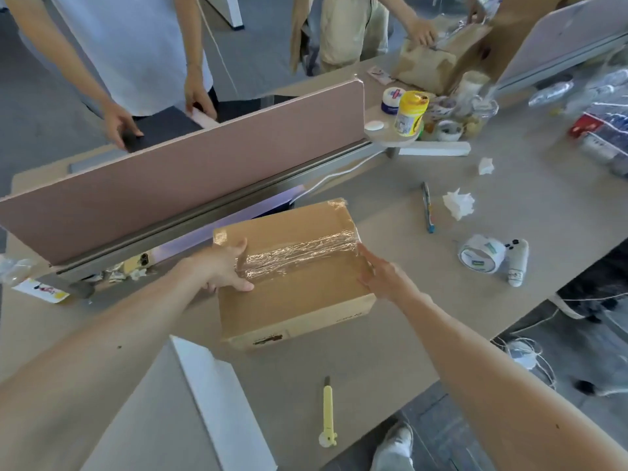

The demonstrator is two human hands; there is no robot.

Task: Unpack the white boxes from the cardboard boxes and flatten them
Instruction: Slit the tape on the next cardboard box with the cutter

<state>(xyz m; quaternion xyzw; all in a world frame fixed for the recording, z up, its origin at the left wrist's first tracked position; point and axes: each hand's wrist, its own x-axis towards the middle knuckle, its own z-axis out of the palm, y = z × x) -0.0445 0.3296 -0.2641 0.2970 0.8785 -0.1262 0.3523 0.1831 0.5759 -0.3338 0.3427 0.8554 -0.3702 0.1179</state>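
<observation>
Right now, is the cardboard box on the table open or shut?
Shut. The top flaps of the cardboard box lie flat, and wrinkled clear tape runs across them. The left hand rests on top.

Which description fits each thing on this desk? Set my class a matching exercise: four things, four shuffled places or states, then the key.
Things
1. brown cardboard box
2. pale yellow utility knife
3. yellow-lidded wipes canister
4. white roll of tape

Descriptions
A. at the far end of the pink divider
B. lying near the front edge of the table
C. sealed with clear tape across the top
D. right of the box, beside a small white figure

Pairs: 1-C, 2-B, 3-A, 4-D
</observation>
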